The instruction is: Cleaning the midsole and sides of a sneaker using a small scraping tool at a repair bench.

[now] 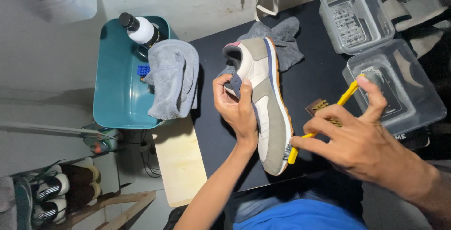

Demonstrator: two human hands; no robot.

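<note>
At the centre of the frame the left hand (pixel 236 108) holds a sneaker (pixel 263 103) on its side over the black bench (pixel 310 84), its grip clenched on the collar, thumb and fingers curled into the shoe's opening. The sneaker is panelled in grey suede and smooth off-white fabric, with a blue stripe, a pink heel tab and a thin tan sole edge; dark smudges mark the pale toe. At lower right the right hand (pixel 357 138) grasps a slim yellow plastic brush (pixel 324 119), its tip touching the toe and its handle end slanting toward the upper right. A grey cloth (pixel 286 39) lies crumpled under the heel. Left of the bench, a teal tub (pixel 117 93) with rounded corners holds a white bottle (pixel 140 29) with a black cap, and a soft grey towel (pixel 171 77) hangs over its rim. Two clear plastic boxes (pixel 376 46) sit at upper right. More shoes (pixel 61 192) stand at lower left.
</note>
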